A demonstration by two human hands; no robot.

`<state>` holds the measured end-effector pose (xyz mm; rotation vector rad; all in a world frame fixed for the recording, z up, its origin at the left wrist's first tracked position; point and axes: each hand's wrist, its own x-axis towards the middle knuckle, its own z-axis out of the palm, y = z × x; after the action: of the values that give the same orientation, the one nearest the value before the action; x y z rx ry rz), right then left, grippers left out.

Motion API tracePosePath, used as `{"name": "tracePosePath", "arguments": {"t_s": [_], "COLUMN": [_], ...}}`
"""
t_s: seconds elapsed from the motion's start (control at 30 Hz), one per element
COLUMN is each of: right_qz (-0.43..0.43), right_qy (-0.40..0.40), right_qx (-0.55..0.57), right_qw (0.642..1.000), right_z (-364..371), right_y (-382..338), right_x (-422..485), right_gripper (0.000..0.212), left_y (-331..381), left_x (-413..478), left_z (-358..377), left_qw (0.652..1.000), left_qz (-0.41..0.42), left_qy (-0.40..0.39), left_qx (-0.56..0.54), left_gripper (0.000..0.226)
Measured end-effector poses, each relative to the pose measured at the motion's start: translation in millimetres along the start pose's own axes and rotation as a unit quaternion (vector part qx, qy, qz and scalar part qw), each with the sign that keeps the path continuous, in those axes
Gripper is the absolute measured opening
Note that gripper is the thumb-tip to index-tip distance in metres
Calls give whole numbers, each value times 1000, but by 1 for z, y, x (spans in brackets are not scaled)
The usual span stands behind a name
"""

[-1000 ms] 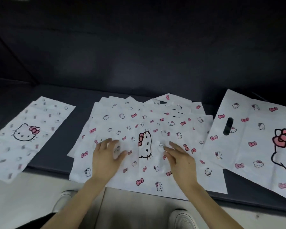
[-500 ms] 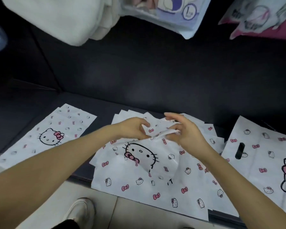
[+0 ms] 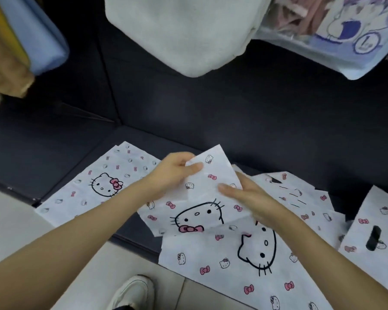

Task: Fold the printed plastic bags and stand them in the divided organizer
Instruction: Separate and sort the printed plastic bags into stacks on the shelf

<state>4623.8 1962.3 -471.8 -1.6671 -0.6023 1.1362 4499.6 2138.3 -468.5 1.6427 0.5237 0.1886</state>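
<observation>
Gripping a bag (image 3: 202, 199), both hands (image 3: 175, 173) (image 3: 246, 196) hover before a seemingly fabric-filled pouch (image 3: 318, 39).

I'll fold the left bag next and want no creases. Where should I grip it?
Pinch the left bag at its near corner, coming from the front edge of the seat. It lies flat, offering no top grip, but that corner seems to overhang the edge, so a thumb could slip under. The left hand and right hand hold the middle bag.

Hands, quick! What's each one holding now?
Left hand: pinches the lifted bag at its upper edge.
Right hand: holds the same bag's right side.
</observation>
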Motion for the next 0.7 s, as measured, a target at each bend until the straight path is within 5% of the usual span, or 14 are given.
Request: {"name": "tracePosePath", "arguments": {"t_s": [0.07, 0.17, 0.27, 0.4, 0.5, 0.6, 0.7], "right_qz": [48, 93, 106, 63, 18, -43, -77], "right_qy": [-90, -112, -49, 136, 197, 194, 177], "right_qx": [-61, -119, -162, -33, 13, -71, -148], "right_qw": [993, 982, 980, 988, 980, 978, 970], "right_z": [11, 20, 30, 61, 95, 128, 156], "right_y": [8, 24, 30, 19, 12, 9, 3], "right_x": [8, 27, 50, 96, 144, 192, 229], "right_gripper": [40, 26, 9, 19, 16, 18, 13], "left_y": [-7, -26, -55, -102, -132, -153, -167], "left_x": [-9, -24, -39, -56, -64, -72, -79], "left_z": [-23, -62, -102, -138, -157, -167, -165], "left_qw": [997, 974, 929, 849, 818, 813, 784], "left_qz": [9, 2, -45, -151, -217, -255, -258], "left_qy": [58, 187, 334, 490, 528, 523, 510], "left_qx": [-50, -126, -153, -125, -76, -7, 241], "left_gripper": [34, 38, 32, 11, 5, 10, 39]}}
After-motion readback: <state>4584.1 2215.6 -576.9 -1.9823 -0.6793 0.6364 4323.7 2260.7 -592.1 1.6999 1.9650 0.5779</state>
